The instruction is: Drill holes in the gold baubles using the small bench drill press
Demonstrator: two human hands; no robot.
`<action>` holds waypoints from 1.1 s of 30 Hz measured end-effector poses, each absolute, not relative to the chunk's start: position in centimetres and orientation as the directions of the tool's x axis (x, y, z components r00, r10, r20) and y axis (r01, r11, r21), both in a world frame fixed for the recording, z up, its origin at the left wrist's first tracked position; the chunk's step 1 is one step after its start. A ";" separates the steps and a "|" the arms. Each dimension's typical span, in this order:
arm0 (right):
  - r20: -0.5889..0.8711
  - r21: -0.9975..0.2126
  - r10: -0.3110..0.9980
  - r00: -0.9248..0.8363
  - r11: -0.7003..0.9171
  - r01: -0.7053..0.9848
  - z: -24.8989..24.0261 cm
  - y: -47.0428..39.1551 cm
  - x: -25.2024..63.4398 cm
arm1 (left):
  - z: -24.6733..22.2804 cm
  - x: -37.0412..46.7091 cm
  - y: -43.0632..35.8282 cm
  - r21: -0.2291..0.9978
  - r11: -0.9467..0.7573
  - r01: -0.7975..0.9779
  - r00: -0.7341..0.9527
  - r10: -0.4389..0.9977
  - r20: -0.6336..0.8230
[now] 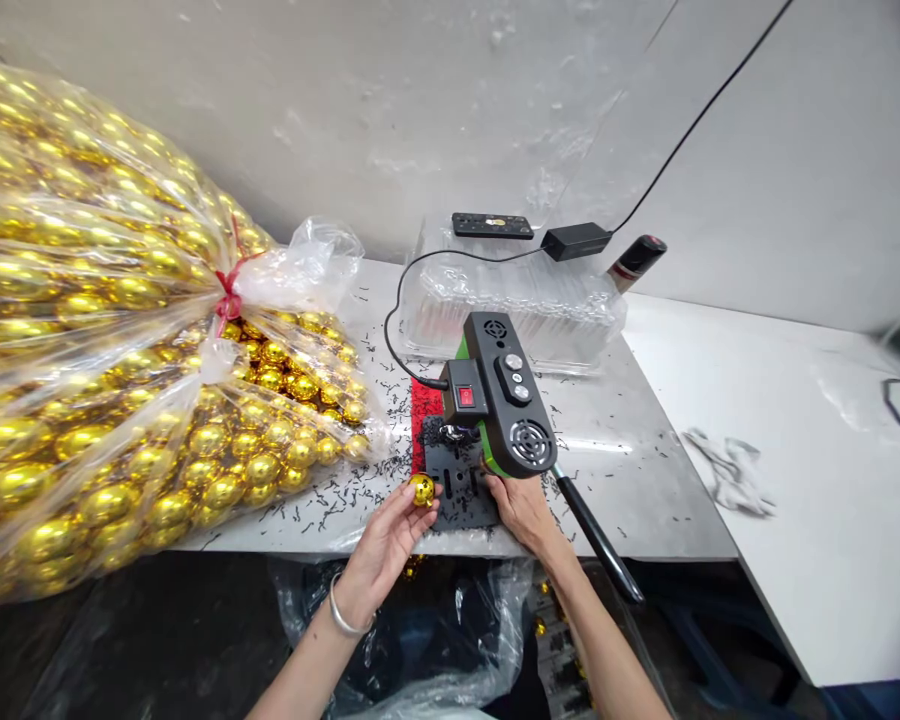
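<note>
I hold a shiny gold ball [422, 489] at the fingertips of my left hand [394, 535], raised at the near left of the black machine [514, 395]; its small dark marks may be reflections. The machine stands upright, green showing beneath its long head, a red switch [465, 397] at left, a dark slotted base plate [461, 480] below, and a black handle [600, 540] slanting toward the near right.
</note>
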State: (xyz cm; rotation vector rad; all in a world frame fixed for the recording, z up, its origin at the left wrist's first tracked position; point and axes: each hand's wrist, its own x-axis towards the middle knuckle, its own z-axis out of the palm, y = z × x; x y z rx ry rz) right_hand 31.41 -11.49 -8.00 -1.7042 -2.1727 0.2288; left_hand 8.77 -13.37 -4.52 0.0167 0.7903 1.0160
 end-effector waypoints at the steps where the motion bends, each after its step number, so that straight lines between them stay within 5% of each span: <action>1: 0.201 -0.353 0.961 -0.192 0.254 0.900 -8.1 -11.5 31.4 | -4.5 8.8 -13.4 0.365 0.550 -0.751 0.277 0.765 -0.582; 7: 0.281 -0.395 0.943 -0.177 0.282 0.874 -8.0 -11.5 31.2 | -4.3 8.9 -13.4 0.420 0.532 -0.735 0.259 0.794 -0.551; 15: 0.577 -0.398 0.792 -0.197 0.484 0.780 -8.3 -11.9 31.4 | -5.0 9.4 -14.0 0.490 0.403 -0.773 0.171 0.876 -0.452; 23: 0.664 -0.421 0.741 -0.106 0.487 0.765 -8.6 -11.3 31.7 | -5.0 10.4 -13.8 0.571 0.340 -0.747 0.050 0.885 -0.463; 28: 0.705 -0.412 0.709 0.020 0.386 0.825 -8.6 -11.5 31.8 | -4.3 11.4 -12.5 0.724 0.321 -0.610 0.006 0.916 -0.401; 33: 0.731 -0.378 0.680 0.047 0.347 0.858 -8.1 -11.6 31.6 | -4.8 11.8 -11.5 0.931 0.220 -0.291 -0.077 0.965 -0.252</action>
